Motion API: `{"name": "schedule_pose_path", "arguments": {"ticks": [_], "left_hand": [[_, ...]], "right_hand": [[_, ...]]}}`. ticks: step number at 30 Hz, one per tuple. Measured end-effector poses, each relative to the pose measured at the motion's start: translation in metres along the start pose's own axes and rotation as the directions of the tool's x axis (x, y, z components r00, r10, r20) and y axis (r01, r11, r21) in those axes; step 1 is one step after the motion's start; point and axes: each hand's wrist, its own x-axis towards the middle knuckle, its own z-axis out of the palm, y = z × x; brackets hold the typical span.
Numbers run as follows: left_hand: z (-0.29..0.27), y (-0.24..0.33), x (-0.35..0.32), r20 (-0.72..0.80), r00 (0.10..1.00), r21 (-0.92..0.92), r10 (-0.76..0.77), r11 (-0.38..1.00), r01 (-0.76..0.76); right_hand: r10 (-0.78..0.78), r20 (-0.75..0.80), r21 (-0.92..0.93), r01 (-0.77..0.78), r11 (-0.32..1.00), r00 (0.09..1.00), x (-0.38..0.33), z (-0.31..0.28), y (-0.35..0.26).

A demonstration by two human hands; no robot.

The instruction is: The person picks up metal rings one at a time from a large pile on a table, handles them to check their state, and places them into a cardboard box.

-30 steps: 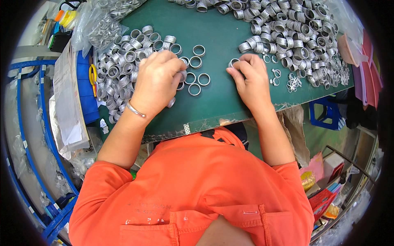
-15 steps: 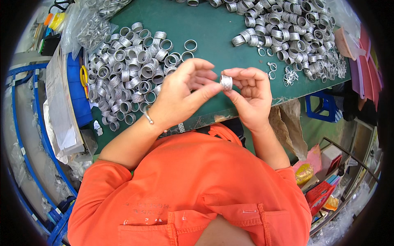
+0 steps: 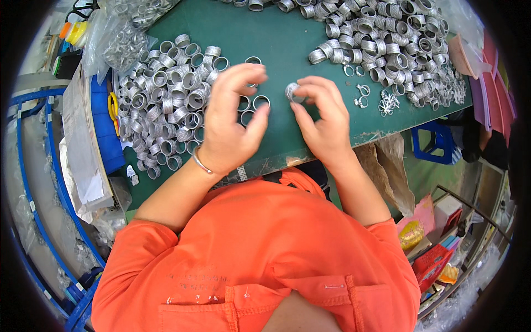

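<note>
Between the thumb and forefinger of my right hand (image 3: pixel 326 113) is a silver textured metal ring (image 3: pixel 293 93), tilted so that its round opening shows in part. My left hand (image 3: pixel 232 122) is apart from it to the left, thumb and fingers spread, the fingertips smeared by motion. A few loose metal rings (image 3: pixel 261 102) lie on the green tabletop just beside the left thumb. Behind that hand spreads a heap of similar rings (image 3: pixel 171 91), partly covered by it. Farther off on the right, a larger heap of rings (image 3: pixel 381 47) covers the table.
Small thin rings (image 3: pixel 363 90) and a white tangled bunch (image 3: pixel 389 103) lie before the right heap. Yellow-handled scissors (image 3: pixel 113 107) stand by a blue bin (image 3: pixel 106 130) at left. A clear plastic bag (image 3: pixel 124 47) sits at the far left. A blue stool (image 3: pixel 434 145) stands below the table's right side.
My left hand has drawn back to the left from the ring, its fingers spreading. My right hand has shifted slightly left, and the ring in it has turned to show its opening.
</note>
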Motion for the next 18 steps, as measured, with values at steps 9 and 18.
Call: {"name": "schedule_pose_path", "arguments": {"ticks": [9,18], "left_hand": [[-0.007,-0.006,-0.003,-0.055,0.992,-0.07,-0.118,0.991,0.114],[0.019,0.005,0.003,0.151,0.924,-0.483,-0.351,0.789,0.379]], "right_hand": [[-0.191,0.043,-0.617,0.176,0.767,0.981,0.048,-0.005,0.024],[-0.006,0.02,-0.16,0.009,0.987,1.0,0.022,-0.024,0.019]]}}
